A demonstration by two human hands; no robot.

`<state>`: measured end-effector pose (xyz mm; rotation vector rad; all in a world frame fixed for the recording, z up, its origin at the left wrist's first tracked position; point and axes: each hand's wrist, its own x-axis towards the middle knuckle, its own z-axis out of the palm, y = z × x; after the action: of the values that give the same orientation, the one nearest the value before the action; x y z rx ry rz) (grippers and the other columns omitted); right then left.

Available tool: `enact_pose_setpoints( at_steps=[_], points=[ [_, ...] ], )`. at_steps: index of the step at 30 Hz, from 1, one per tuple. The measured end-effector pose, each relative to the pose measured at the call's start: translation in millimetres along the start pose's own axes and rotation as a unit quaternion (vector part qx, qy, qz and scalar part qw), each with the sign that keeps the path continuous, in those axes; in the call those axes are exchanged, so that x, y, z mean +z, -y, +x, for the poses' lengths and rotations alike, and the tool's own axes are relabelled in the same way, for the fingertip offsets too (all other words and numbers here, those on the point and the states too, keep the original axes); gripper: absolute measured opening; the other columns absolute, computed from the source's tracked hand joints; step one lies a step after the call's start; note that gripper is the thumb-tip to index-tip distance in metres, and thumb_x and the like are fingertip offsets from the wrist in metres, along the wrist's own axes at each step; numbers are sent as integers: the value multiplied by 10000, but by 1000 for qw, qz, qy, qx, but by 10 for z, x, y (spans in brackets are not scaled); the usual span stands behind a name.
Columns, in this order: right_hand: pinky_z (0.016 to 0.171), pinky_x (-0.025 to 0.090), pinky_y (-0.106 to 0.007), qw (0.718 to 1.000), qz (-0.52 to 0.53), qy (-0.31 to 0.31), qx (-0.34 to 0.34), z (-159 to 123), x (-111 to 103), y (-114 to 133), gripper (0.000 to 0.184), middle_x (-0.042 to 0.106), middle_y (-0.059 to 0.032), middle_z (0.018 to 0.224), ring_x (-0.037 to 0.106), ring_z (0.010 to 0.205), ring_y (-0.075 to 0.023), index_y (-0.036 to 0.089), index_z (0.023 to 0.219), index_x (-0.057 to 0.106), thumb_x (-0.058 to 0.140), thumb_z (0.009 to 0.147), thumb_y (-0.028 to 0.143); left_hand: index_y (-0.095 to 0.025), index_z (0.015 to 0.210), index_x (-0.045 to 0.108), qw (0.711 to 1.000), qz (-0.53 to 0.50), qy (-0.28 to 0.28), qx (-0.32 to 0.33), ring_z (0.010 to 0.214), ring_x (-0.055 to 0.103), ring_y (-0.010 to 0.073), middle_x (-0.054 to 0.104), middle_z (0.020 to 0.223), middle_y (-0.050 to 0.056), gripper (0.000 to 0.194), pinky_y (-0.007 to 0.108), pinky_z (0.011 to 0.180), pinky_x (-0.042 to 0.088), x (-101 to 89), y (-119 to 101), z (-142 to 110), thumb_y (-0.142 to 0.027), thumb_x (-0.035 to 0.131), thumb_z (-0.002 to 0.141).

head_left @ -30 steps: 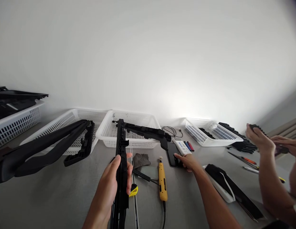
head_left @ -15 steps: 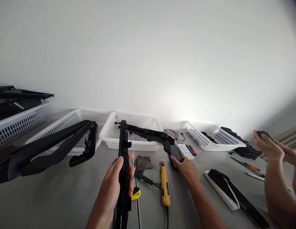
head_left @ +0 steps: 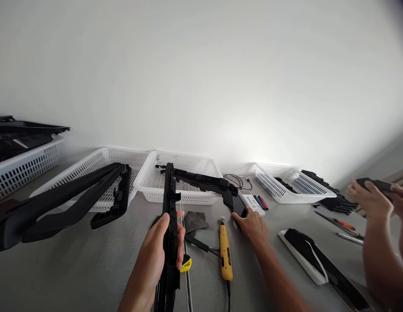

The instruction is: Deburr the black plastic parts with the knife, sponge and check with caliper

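Note:
My left hand [head_left: 152, 255] is wrapped round a long black plastic trim piece [head_left: 170, 225], held upright with its clips and ribs showing. On the bench my right hand [head_left: 253, 227] grips the near end of a dark phone [head_left: 239, 208], thumb on its left edge and fingers at its right. Partly over the phone's far end juts another black trim piece [head_left: 204, 181], which rests across a white basket [head_left: 178, 197]. A yellow rotary tool [head_left: 225, 251] lies between my hands, near a grey cloth [head_left: 195, 221] and a yellow-and-black cutter [head_left: 186, 263].
Black trim parts [head_left: 71, 195] lie over a basket at left, beside another loaded basket [head_left: 26, 169]. Pens [head_left: 260, 202], a small basket [head_left: 294, 197], a white-and-black part [head_left: 303, 255] and hand tools [head_left: 346, 225] stand right. A co-worker's hands [head_left: 373, 199] hold a black part.
My right hand has shifted slightly with the phone, less of which shows. My left hand keeps its hold. The co-worker has turned the black part.

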<state>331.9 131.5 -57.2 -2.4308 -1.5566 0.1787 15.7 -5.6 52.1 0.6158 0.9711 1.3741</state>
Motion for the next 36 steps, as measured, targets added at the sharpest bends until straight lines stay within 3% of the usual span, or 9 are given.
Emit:
enact_pose_setpoints(
  at_steps=[5,11,16,20,26,36],
  points=[
    [1151,425,-548,991,-19,-91,-98,-108,84,-99,708,564,-180,1557,458,1475,-422,212,1508,620,532,945,633,-181,1224,661,1000,-4,-1,-5,435,523,112,621,688,-59,610,231,376,453,-14,6,-5,-694,724,900],
    [1238,309,-576,983,-8,-138,-119,-129,166,-135,602,412,-107,1714,246,1628,-370,287,1399,687,526,948,652,-170,1187,675,1000,3,-7,5,412,515,109,620,680,-59,581,227,358,440,37,-35,-19,-669,726,895],
    [1235,300,-600,986,-15,-126,-105,-181,150,-145,584,407,-102,1734,206,1647,-379,281,1329,722,486,958,666,-169,1173,687,1000,1,-14,7,391,506,108,612,663,-58,559,223,349,424,51,-25,-12,-656,722,900],
    [1233,308,-594,981,12,-166,-98,-196,138,-180,677,391,-140,1737,235,1634,-381,245,1486,587,499,934,627,-172,1182,690,1000,-8,-3,8,397,519,114,612,675,-53,567,226,341,431,13,18,15,-665,717,905],
    [1252,283,-570,988,14,-125,-93,-215,201,-191,647,438,-146,1708,245,1634,-381,230,1437,609,510,927,614,-178,1178,688,1000,-13,-5,1,380,506,112,598,658,-62,580,237,347,456,-11,48,54,-679,720,886],
    [1234,320,-571,988,14,-111,-102,-184,243,-210,638,481,-148,1678,280,1619,-392,233,1438,611,516,934,613,-186,1212,677,1000,-3,-8,2,408,526,123,614,681,-51,578,233,353,443,-26,14,-3,-680,707,914]
  ],
)
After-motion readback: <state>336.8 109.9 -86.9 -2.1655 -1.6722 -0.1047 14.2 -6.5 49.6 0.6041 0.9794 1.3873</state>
